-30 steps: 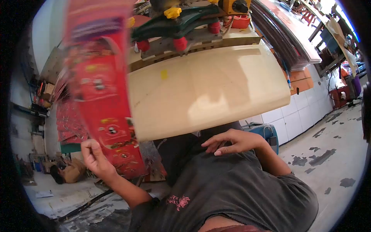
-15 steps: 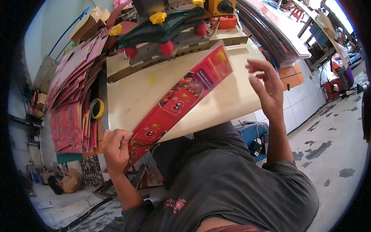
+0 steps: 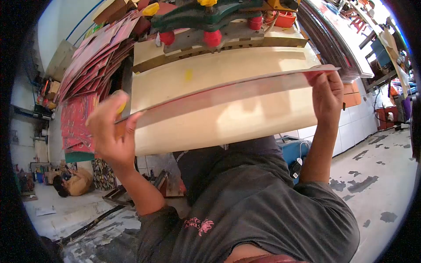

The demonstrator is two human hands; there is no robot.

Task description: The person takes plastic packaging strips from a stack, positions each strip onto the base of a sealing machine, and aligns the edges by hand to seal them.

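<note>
Fingers of right hand pinch thin reddish strip; left hand at other end (blurred, cannot tell grip); smooth cream sheet below, strip not laid.

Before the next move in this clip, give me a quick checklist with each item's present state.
1. Right hand closed on the strip's right end: ok.
2. Left hand firmly gripping the other end: cannot tell, blurred.
3. Strip's printing readable: not ok, seen nearly edge-on.
4. Strip apart from the red knobs: ok.
5. Red stack at left squared up: not ok, fanned unevenly.
</note>
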